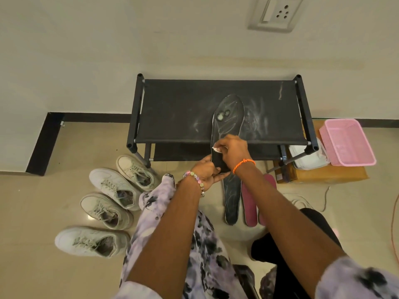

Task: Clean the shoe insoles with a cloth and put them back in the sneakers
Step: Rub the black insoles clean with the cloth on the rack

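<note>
The black insole (227, 117) looks light and bendy, so the left hand (206, 173) fingers pinch its heel while the right hand (232, 147) fingers clasp the white cloth (216, 149)

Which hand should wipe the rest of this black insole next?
Right hand: it already holds the cloth on the black insole, while the left hand grips the heel end.

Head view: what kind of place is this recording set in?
Probably a home, perhaps an entryway: a low black shoe rack against the wall, four white sneakers on the tiled floor, and a wall socket.
</note>
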